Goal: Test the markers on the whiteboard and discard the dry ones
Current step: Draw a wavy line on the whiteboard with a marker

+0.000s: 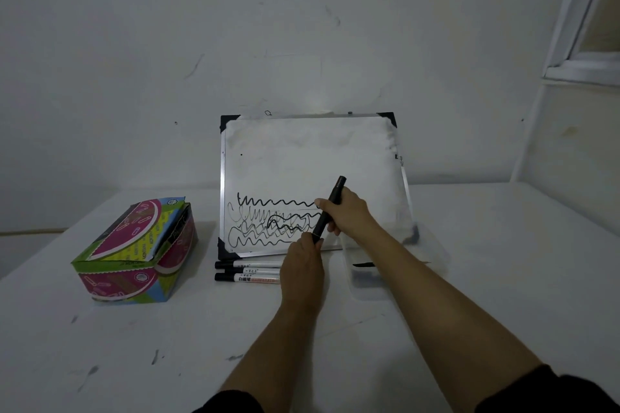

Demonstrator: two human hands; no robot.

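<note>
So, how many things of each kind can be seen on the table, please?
Black marker held in both hands: 1
White-barrelled markers lying before the whiteboard: 3
Whiteboard: 1
Colourful cardboard box: 1
Clear plastic container: 1
Total: 7

Whiteboard (312,157) leans against the wall — markers (248,271) before it, box (137,251) left.

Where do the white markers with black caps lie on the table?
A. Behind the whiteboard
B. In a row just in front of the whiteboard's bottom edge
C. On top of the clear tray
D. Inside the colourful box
B: the white markers lie side by side on the table, right below the whiteboard's bottom edge.
</note>
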